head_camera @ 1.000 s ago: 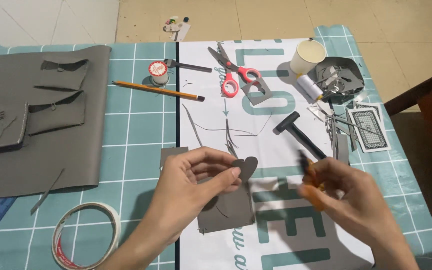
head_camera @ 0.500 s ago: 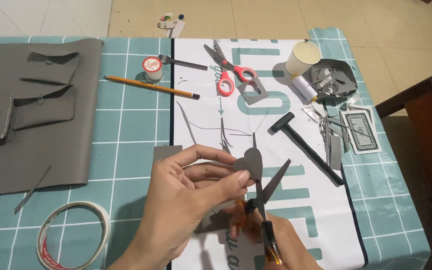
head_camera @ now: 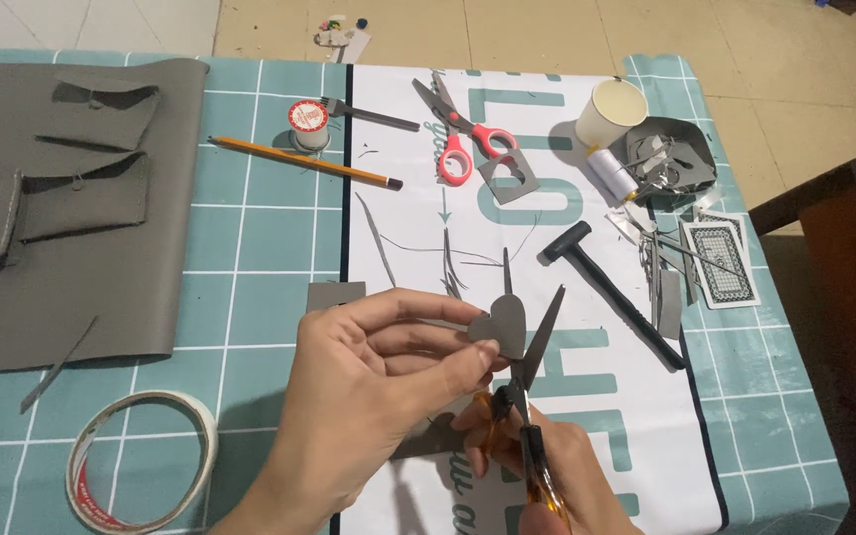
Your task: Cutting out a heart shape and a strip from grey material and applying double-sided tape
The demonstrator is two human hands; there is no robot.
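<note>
Left hand (head_camera: 378, 386) pinching a small grey heart-shaped piece (head_camera: 500, 324) between thumb and fingertips, held up over the white banner near the middle of the table, toward its near edge. Right hand (head_camera: 537, 466) low at the near edge, fingers curled through the orange handles of a pair of small scissors (head_camera: 527, 347), blades parted in a narrow V with the heart's right side between them. Outline of the heart already rounded at the top lobes and tapering below, so most of the shaping looks done; judging by the blades set at its edge, trimming of that side apparently in hand, with only cleaning of the contour left. Thin grey slivers (head_camera: 448, 253) scattered on the banner beyond the hands, likely offcuts. Further grey scrap (head_camera: 334, 294) just beyond the left hand, and a larger grey sheet partly hidden under both hands. Big grey sheet (head_camera: 61, 198) with cut-out gaps along the far-left side of the green cutting mat (head_camera: 250, 238). Roll of tape (head_camera: 141, 461) at the near-left corner. Pencil (head_camera: 304, 161) and spool of thread (head_camera: 308, 121) toward the far edge, red-handled scissors (head_camera: 463, 134) beside a grey piece with a heart-shaped hole (head_camera: 507, 180). Black mallet (head_camera: 611, 287) right of centre, paper cup (head_camera: 611, 111) and a pile of scraps near the far-right corner.
</note>
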